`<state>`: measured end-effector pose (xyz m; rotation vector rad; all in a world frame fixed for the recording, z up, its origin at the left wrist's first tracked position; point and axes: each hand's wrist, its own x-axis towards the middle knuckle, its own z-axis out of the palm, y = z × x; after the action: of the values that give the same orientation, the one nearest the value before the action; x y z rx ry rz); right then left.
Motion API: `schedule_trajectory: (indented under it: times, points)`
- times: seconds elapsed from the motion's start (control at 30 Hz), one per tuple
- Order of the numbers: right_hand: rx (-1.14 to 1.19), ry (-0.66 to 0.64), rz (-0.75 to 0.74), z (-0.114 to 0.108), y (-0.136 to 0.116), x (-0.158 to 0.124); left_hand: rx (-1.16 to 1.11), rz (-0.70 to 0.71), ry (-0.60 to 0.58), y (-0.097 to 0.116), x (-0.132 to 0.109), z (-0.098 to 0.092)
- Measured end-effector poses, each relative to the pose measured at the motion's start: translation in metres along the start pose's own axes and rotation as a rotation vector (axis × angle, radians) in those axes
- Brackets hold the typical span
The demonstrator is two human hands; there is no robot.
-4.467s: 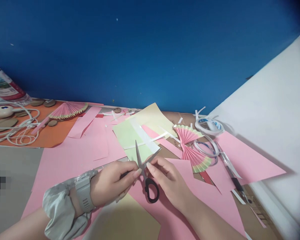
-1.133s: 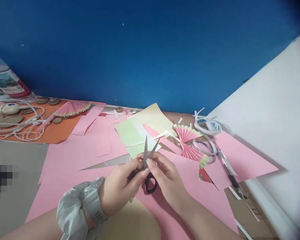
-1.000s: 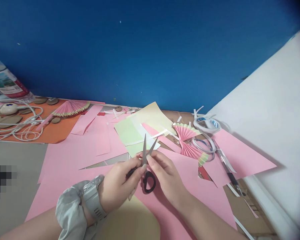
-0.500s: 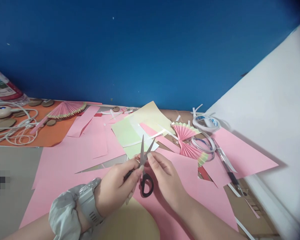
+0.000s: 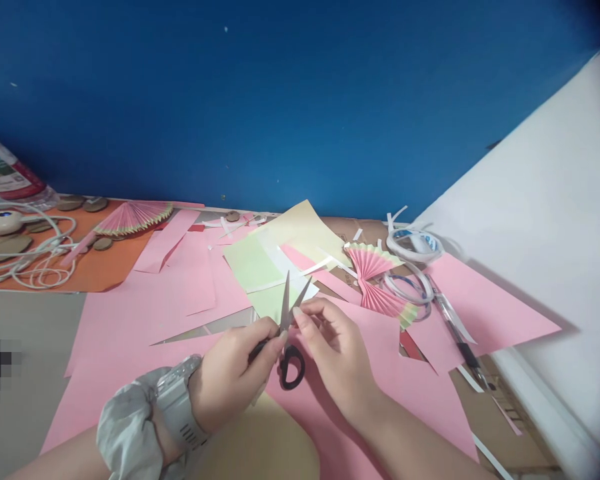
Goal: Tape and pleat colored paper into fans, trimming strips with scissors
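Observation:
A pair of scissors (image 5: 285, 303) with dark handles is held blades up and spread apart. My left hand (image 5: 237, 370) is closed around them near the pivot, its thumb pressed on the metal; one black handle loop hangs free below. Close against the right blade, my right hand (image 5: 337, 357) has its thumb and curled fingers drawn together. Whatever may be between those fingertips is hidden. Below the hands lie a large pink sheet (image 5: 380, 380) and a yellowish rounded piece (image 5: 265, 440). My left wrist wears a grey watch and a grey fabric band.
Folded pink-and-green paper fans (image 5: 380, 283) lie at right and back left. Tape rolls (image 5: 415, 245), a black-gripped pen (image 5: 467, 353) and pale green paper (image 5: 255, 267) are beyond my hands. White cables (image 5: 45, 250) and a bottle (image 5: 13, 170) stand left, before the blue wall (image 5: 300, 100).
Both hands keep nearly the same pose around the scissors. The scissors' lower loop has shifted slightly up and left, and the right fingertips have moved a little along the blade.

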<state>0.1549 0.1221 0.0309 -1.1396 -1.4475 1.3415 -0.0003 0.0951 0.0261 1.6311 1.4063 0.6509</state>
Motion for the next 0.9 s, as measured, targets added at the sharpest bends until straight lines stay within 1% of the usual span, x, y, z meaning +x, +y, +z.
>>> schedule_trajectory:
  times: [0.23, 0.43, 0.67, 0.9]
  points:
    - [-0.066, -0.001, -0.03, -0.0005, -0.0013, -0.0001, 0.014, -0.009, -0.007, 0.0016, 0.0016, -0.0003]
    - [-0.049, 0.011, -0.008, -0.0005, -0.0018, 0.0007, 0.034, -0.006, -0.004, 0.0001, 0.0004, 0.0003]
    - [-0.078, 0.0, -0.028, 0.0005, -0.0013, 0.0002, 0.026, -0.002, -0.018, 0.0, 0.0017, -0.0007]
    - [-0.064, 0.01, 0.004, 0.0001, 0.0009, 0.0005, -0.004, -0.001, -0.02, 0.0007, 0.0015, -0.0014]
